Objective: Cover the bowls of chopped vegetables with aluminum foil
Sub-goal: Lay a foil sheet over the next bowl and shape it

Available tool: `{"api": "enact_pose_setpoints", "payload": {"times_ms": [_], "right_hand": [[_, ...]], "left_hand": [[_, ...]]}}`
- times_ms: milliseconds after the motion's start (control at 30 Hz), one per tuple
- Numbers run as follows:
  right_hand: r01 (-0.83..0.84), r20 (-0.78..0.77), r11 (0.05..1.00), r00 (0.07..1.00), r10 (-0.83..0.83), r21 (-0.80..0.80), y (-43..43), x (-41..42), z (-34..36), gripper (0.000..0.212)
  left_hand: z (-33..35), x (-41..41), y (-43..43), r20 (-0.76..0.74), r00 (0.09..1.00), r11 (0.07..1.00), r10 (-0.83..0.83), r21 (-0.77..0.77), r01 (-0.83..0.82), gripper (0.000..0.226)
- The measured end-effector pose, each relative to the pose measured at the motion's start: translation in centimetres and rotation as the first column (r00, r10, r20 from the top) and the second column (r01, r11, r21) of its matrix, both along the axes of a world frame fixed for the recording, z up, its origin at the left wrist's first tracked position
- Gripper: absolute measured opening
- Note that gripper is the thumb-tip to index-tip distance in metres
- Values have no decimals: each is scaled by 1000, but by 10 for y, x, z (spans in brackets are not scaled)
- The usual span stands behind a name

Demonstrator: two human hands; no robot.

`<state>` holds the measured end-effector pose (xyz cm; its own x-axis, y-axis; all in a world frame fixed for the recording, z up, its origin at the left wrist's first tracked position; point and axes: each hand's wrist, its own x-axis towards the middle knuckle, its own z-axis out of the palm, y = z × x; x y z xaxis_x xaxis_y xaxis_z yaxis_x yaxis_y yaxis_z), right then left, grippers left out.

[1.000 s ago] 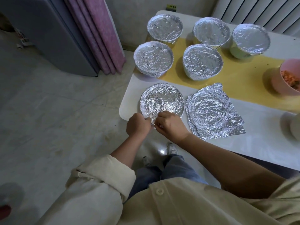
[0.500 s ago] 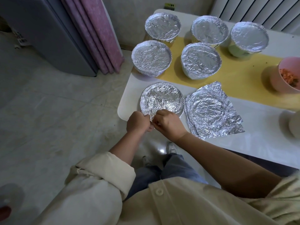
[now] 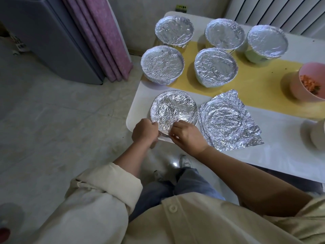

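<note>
A bowl wrapped in crinkled foil [image 3: 174,111] stands at the near left corner of the white table [image 3: 281,155]. My left hand [image 3: 145,132] and my right hand [image 3: 187,135] both pinch the foil at the bowl's near rim, close together. Right of it lies a stack of loose foil sheets [image 3: 228,120], creased with a round imprint. Several foil-covered bowls [image 3: 162,65] [image 3: 216,66] stand farther back on a yellow runner [image 3: 260,85]. An uncovered pink bowl [image 3: 309,81] with chopped orange vegetables sits at the right edge.
A pale bowl [image 3: 319,134] shows partly at the far right edge. Left of the table are a pink curtain [image 3: 105,37], a grey cabinet [image 3: 44,36] and tiled floor. A ribbed white radiator [image 3: 281,11] runs behind the table.
Both hands stay pinched at the near rim of the front bowl, shifting only slightly as they work the foil edge. The view has tilted a little.
</note>
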<state>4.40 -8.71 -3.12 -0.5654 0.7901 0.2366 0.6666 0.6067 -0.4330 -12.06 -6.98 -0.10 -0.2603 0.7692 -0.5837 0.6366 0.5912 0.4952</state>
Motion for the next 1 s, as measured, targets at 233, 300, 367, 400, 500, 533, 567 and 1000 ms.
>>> {"api": "enact_pose_setpoints", "payload": {"times_ms": [233,300,367,400,500,533,567,1000], "right_hand": [[-33,-17,999,999,33,5,2,-7,1,25],[-41,-20,999,999,41,-2,2,-9,1,27],[-40,-22,999,999,40,-5,3,-10,1,29],[-43,-20,999,999,43,-2,3,-10,1,29],[-49,-17,999,999,49,3,3,-11,2,23],[-50,-21,999,999,50,6,3,-12,2,22],[-51,-25,999,998,51,7,3,-12,3,23],[-11,12,1000,1000,11,27,1,-9,0,30]], "left_hand": [[-6,7,-12,233,962,987,144,-97,-125,34],[-7,12,-13,291,930,974,223,-103,-202,25],[-8,14,-12,300,919,966,257,-80,-244,24],[-8,15,-12,300,917,965,261,-71,-252,24],[-5,14,-13,301,909,958,288,-98,-270,23],[-5,13,-12,309,903,954,300,-119,-276,21],[-6,14,-12,318,899,953,302,-125,-276,18],[-7,9,-1,253,932,966,260,-68,-251,24]]}}
